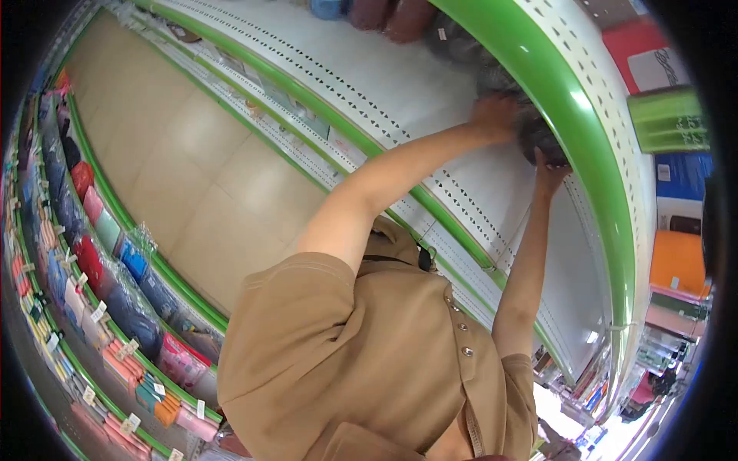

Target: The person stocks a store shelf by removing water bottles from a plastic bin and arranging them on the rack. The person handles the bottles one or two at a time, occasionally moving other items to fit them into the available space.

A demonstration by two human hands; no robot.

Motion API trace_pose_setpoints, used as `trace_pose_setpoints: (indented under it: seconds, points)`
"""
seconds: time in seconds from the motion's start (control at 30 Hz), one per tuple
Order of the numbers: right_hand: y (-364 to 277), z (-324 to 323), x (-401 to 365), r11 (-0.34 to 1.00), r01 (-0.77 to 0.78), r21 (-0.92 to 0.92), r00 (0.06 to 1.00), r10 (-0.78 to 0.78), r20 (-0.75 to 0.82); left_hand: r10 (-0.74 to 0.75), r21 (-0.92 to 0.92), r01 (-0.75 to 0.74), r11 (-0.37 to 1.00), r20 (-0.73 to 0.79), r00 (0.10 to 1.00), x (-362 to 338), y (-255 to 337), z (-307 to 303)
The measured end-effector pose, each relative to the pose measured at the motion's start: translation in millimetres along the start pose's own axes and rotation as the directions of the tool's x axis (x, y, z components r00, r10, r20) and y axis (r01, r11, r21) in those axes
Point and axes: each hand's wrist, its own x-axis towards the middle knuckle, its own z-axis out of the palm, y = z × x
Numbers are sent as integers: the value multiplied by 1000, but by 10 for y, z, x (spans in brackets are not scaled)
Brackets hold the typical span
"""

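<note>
Both my arms reach onto a white perforated shelf with green edging. My left hand rests at a row of dark plastic-wrapped items near the back of the shelf; it is blurred and its fingers are partly hidden. Beside it, a dark rounded wrapped item lies under the curved green edge of the shelf above. My right hand touches this item from its near side, thumb up against it, with the other fingers largely out of sight behind it.
Brown wrapped items and a blue one stand farther along the shelf. The upper shelf's green rim curves close over my hands. Across the tiled aisle are shelves of packaged goods. A person is partly visible at the bottom right.
</note>
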Motion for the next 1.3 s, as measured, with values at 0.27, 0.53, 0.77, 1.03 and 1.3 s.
trace_pose_setpoints:
  seconds: [0.27, 0.53, 0.77, 1.03, 1.3]
  points:
    - [10, -184, -941, 865, 81, -495, 988, -135, -72, 110, -296, 51, 954, 502, 858, -824, 585, -407]
    - [-1270, -476, -2430, 956, -290, -41, 827, 228, -514, 358, -569, 248, 784, 741, 568, -1612, 1350, -601]
    - [-1372, -471, -3984, 809, -575, 121, 468, 447, -763, 367, -351, 359, 865, 930, 26, -2448, 1221, -346]
    - [-1586, -710, -5452, 700, -638, 321, 195, 551, -812, 438, -415, 143, 899, 862, -254, -3537, 2088, -91]
    - [-1762, -1409, -7111, 614, -686, 391, -92, 459, -883, 490, -440, 216, 872, 764, -419, -4929, 3058, -7]
